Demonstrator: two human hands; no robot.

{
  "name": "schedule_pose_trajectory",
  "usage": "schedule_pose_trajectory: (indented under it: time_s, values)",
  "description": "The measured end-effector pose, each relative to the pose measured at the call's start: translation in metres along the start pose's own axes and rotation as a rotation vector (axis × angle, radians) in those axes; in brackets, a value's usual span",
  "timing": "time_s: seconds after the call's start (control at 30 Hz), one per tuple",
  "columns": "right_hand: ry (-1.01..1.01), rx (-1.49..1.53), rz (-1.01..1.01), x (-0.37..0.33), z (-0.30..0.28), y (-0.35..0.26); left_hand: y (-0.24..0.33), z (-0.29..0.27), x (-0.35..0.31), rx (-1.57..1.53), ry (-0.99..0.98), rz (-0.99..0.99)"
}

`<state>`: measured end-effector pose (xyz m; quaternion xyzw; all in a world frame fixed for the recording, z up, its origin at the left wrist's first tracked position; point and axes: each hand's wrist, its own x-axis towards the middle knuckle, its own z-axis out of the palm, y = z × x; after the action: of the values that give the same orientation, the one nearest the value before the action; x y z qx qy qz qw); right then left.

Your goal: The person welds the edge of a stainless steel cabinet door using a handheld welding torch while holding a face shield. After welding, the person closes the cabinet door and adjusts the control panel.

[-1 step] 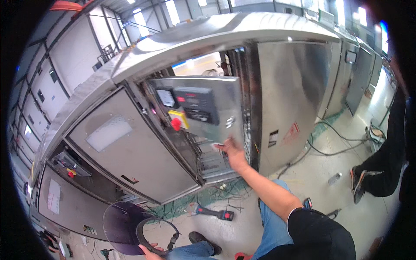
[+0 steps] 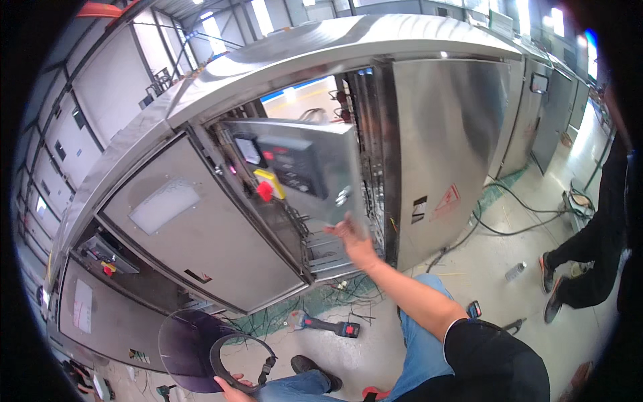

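At the lower left my left hand [image 2: 234,389] is closed on the headband of a tinted face shield [image 2: 184,352], whose dark visor hangs over to the left. My right arm reaches forward, and my right hand [image 2: 353,242] grips the lower edge of a small metal cabinet door [image 2: 325,194]. This door stands ajar; it carries a dark control panel [image 2: 291,164], a red emergency stop button [image 2: 265,192] on a yellow plate and a metal latch [image 2: 343,195]. Behind it the cabinet's inside partly shows.
A cordless power tool [image 2: 328,326] lies on the floor beside loose cables. Closed metal doors [image 2: 449,154] flank the opening. A bottle [image 2: 516,271] lies to the right, near a person in dark trousers [image 2: 579,281]. Black cables [image 2: 516,228] run across the floor.
The small door has swung a little further outward, its free edge shifting left. My right hand has moved left with it. The face shield has stayed in my left hand; the other person's feet have shifted.
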<state>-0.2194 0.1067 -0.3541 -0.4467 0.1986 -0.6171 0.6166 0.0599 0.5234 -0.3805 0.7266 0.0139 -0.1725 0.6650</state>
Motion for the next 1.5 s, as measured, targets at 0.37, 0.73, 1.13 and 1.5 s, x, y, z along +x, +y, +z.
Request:
schedule_pose_trajectory:
  time_s: [0.37,0.73,1.13,1.5]
  values:
    - [0.061,0.098,0.064,0.055,0.001,-0.032,-0.021,-0.013,0.019,-0.152,0.027,0.156]
    - [-0.068,0.275,0.06,0.128,-0.031,-0.046,-0.021,0.008,0.017,-0.095,-0.007,0.112]
    - [0.023,0.266,0.09,0.136,-0.041,-0.026,-0.028,0.006,0.032,-0.068,0.019,0.136]
    - [0.081,0.174,0.261,0.19,-0.064,-0.026,0.006,0.029,-0.01,0.096,-0.025,0.04]
